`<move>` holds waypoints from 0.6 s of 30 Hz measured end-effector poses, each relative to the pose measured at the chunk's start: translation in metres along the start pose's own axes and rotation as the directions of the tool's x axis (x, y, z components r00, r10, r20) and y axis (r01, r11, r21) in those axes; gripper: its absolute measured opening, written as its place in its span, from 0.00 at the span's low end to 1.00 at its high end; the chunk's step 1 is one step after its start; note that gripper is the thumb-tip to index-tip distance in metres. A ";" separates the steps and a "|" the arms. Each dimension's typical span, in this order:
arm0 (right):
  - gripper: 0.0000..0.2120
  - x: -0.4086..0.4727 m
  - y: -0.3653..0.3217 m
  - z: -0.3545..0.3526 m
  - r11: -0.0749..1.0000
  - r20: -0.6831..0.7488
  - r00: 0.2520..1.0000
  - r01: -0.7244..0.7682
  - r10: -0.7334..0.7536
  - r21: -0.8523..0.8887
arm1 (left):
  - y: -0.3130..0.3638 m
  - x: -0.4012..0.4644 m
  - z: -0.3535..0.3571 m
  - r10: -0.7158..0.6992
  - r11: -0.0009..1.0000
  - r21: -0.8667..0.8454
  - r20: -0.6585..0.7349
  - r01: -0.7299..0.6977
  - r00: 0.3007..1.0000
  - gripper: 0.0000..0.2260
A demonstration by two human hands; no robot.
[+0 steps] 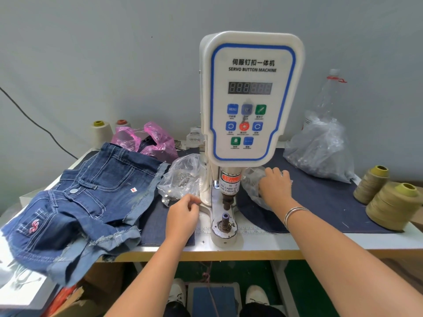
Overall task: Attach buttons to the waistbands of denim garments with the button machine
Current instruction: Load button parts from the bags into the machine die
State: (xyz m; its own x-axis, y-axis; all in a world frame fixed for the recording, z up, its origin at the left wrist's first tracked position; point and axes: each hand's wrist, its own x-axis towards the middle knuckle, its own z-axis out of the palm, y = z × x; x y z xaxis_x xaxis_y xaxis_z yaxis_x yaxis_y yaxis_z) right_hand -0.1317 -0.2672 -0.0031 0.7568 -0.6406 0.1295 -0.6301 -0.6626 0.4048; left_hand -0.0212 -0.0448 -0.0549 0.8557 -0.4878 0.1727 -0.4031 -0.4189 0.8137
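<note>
At the bench (320,239), the right hand (274,186) reaches into a clear bag (251,188) right of the button machine (249,99), its grip hidden. The left hand (183,213) curls loosely, holding nothing, near the machine's base. Denim shorts (75,202) lie heaped at left.

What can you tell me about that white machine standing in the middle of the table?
The button machine stands upright at the table's front edge. Its white plastic head carries a blue-outlined panel reading "SERVO BUTTON MACHINE", a dark digit display and coloured buttons. Below hang a finger-warning label and a dark punch above a round die on the base. No garment lies under it.
</note>
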 end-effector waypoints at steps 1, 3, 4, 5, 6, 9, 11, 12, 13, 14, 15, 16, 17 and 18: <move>0.11 0.000 -0.001 0.000 1.000 -0.005 1.000 -0.006 0.006 0.003 | 0.000 0.000 0.000 -0.001 1.000 0.001 0.002 0.001 1.000 0.12; 0.09 0.002 0.000 0.001 1.000 -0.011 1.000 -0.004 0.004 0.003 | 0.000 0.000 0.000 -0.002 1.000 -0.001 0.004 0.002 1.000 0.12; 0.09 0.003 0.000 0.002 1.000 -0.008 1.000 -0.002 0.002 0.010 | 0.000 0.000 0.000 -0.003 1.000 0.003 0.004 0.003 1.000 0.11; 0.09 0.003 0.001 0.003 0.999 -0.006 1.000 -0.007 0.007 0.031 | 0.000 0.000 0.000 -0.003 1.000 0.006 0.003 0.003 1.000 0.11; 0.08 0.004 0.001 0.005 0.997 -0.003 1.000 -0.024 0.024 0.068 | 0.000 0.000 0.000 -0.003 1.000 0.009 0.004 0.003 1.000 0.11; 0.09 0.004 0.000 0.008 0.983 0.009 0.998 -0.066 0.066 0.170 | 0.000 0.001 0.001 0.000 1.000 0.012 0.003 0.000 1.000 0.11; 0.10 0.005 -0.002 0.009 0.982 0.018 0.998 -0.059 0.057 0.181 | -0.001 0.001 0.001 0.001 1.000 0.009 0.003 -0.001 1.000 0.11; 0.11 0.005 -0.003 0.009 0.984 0.020 0.999 -0.047 0.044 0.170 | -0.001 0.001 0.001 0.002 1.000 0.008 0.004 -0.002 1.000 0.11; 0.12 0.005 -0.004 0.009 0.987 0.021 0.999 -0.035 0.033 0.154 | -0.001 0.001 0.001 0.003 1.000 0.006 0.004 -0.003 1.000 0.11; 0.12 0.005 -0.004 0.009 0.990 0.022 0.999 -0.030 0.027 0.136 | -0.001 0.001 0.001 0.003 1.000 0.005 0.006 -0.003 1.000 0.11; 0.12 0.005 -0.003 0.008 0.992 0.025 0.999 -0.031 0.028 0.125 | -0.001 0.001 0.001 0.003 1.000 0.002 0.008 -0.003 1.000 0.11; 0.11 0.004 -0.003 0.008 0.991 0.032 0.999 -0.038 0.035 0.126 | -0.001 0.001 0.000 0.002 1.000 0.000 0.008 -0.002 1.000 0.12; 0.11 0.004 -0.003 0.007 0.990 0.042 0.998 -0.048 0.042 0.136 | -0.001 0.001 0.000 0.001 1.000 -0.001 0.007 -0.001 1.000 0.12; 0.11 0.003 -0.003 0.005 0.987 0.054 0.997 -0.056 0.048 0.148 | 0.000 0.001 0.000 0.000 1.000 0.000 0.008 0.000 1.000 0.12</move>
State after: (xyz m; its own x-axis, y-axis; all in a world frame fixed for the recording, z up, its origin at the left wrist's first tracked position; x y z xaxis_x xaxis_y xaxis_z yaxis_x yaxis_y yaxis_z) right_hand -0.1282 -0.2696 -0.0088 0.7151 -0.6919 0.0994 -0.6901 -0.6760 0.2584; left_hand -0.0205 -0.0450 -0.0551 0.8532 -0.4937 0.1681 -0.4028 -0.4190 0.8137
